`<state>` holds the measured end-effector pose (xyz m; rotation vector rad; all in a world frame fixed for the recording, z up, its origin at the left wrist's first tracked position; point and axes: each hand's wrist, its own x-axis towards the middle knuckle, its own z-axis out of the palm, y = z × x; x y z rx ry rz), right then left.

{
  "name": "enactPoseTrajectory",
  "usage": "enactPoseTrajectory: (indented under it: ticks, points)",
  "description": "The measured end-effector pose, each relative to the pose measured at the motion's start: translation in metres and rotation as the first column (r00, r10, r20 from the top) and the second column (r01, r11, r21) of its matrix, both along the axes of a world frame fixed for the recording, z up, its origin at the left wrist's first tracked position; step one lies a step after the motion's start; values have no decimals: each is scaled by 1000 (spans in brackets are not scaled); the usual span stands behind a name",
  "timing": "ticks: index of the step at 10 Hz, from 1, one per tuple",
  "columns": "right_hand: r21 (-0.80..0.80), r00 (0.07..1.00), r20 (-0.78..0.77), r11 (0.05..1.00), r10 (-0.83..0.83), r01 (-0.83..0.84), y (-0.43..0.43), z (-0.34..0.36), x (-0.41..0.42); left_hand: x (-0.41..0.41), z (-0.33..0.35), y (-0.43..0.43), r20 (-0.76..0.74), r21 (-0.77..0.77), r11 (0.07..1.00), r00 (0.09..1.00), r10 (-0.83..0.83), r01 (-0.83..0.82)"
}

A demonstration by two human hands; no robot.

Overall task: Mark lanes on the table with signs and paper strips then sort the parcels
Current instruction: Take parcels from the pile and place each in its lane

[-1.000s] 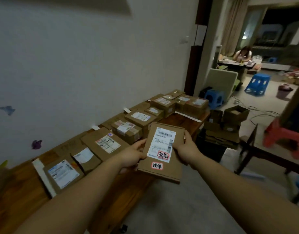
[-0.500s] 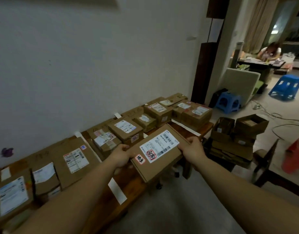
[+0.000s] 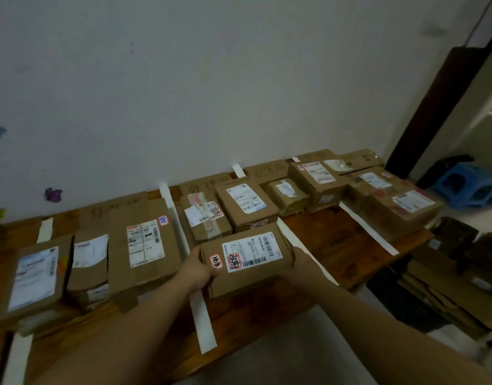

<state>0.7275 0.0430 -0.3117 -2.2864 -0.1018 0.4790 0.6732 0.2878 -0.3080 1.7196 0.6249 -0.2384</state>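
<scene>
Brown cardboard, flat and rectangular, makes up the parcel (image 3: 246,259) held between both hands, its white shipping label and two small red-bordered handwritten stickers facing up. The left hand (image 3: 199,270) grasps the parcel's left short end with the thumb on top beside the nearer sticker, the other fingers hidden beneath. The right hand (image 3: 303,266) clasps the opposite end, fingers wrapped round the edge. The parcel sits low over the front part of the dark wooden table (image 3: 336,245), in the lane between two long white paper strips, one (image 3: 202,320) passing under the left hand and one (image 3: 306,252) just beside the right hand; whether it already rests on the wood cannot be told.

Just behind it in that lane stand a tape-wrapped brown box (image 3: 206,218) and a plain brown box with a white label (image 3: 246,204), side by side. A brown cardboard sign with handwriting (image 3: 208,182) leans against the pale wall (image 3: 211,79) at the head of the lane. In the lane to the left lies a large flat brown parcel (image 3: 145,243); more labelled boxes fill the lanes to the right. A blue plastic stool (image 3: 467,184) and a heap of flattened cardboard (image 3: 447,287) sit on the floor past the table's right end
</scene>
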Motion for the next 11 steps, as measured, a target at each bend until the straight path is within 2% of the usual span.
enactPoseTrajectory:
  ticks: [2, 4, 5, 6, 7, 8, 9, 10, 11]
  points:
    - [13, 991, -39, 992, 126, -125, 9, -27, 35, 12, -22, 3, -49, 55, 998, 999, -14, 17]
    - [-59, 960, -90, 961, 266, -271, -1, -45, 76, 22, -44, -22, -87, 85, 993, 993, 84, -77]
    - [-78, 920, -66, 917, 386, -390, -12, -56, 83, 23, -62, -41, -65, 229, 968, 990, 125, -107]
    - [-125, 856, -29, 847, 517, -516, -24, -74, 88, 24, -80, -57, -100, 333, 941, 990, 99, -60]
    - [-163, 834, -12, 822, 552, -546, -25, -88, 86, 21, -95, -60, -207, 529, 841, 978, -2, 114]
    - [-378, 817, 9, 758, 577, -531, -21, -90, 93, 21, -92, -52, -329, 655, 705, 943, -59, 273]
    - [-439, 786, 68, 725, 615, -530, -1, -72, 98, 17, -68, -37, -314, 665, 718, 949, 21, 204]
    - [-385, 733, 142, 719, 666, -579, 40, -42, 91, -1, -32, -16, -184, 659, 748, 981, 66, 73]
    - [-343, 627, 195, 652, 754, -676, 96, -8, 65, -35, 4, 4, -76, 662, 749, 990, 116, -37]
